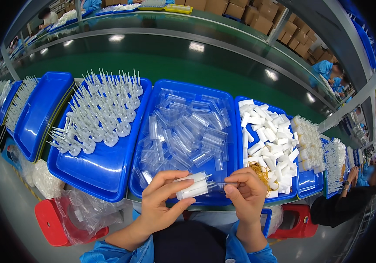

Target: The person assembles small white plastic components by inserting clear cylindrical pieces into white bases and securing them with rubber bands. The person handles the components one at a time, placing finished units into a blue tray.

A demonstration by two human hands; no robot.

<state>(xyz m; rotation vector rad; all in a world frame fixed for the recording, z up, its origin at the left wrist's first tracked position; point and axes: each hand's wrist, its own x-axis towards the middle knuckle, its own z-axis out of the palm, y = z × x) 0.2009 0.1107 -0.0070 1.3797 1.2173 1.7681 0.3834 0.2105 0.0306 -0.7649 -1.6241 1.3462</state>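
Note:
My left hand point(164, 197) grips a small bundle of white plastic tubes point(192, 186), held sideways over the near rim of the middle blue tray. My right hand point(245, 194) pinches the thin clear end point(223, 184) that sticks out of the bundle's right side. The middle blue tray point(153, 94) holds several loose clear plastic sleeves point(188, 131). A blue tray on the left point(104, 168) carries several white pin-like parts on round bases point(104, 109), standing upright. The right blue tray point(304, 186) holds several white tubes point(266, 136) and a heap of yellow rubber bands point(260, 171).
An upturned blue tray point(39, 114) lies further left. More trays of white parts point(334, 160) extend to the right, where another person in dark clothes point(354, 197) sits. A green conveyor belt point(188, 65) runs behind. Red stools point(50, 221) and plastic bags point(85, 210) stand below.

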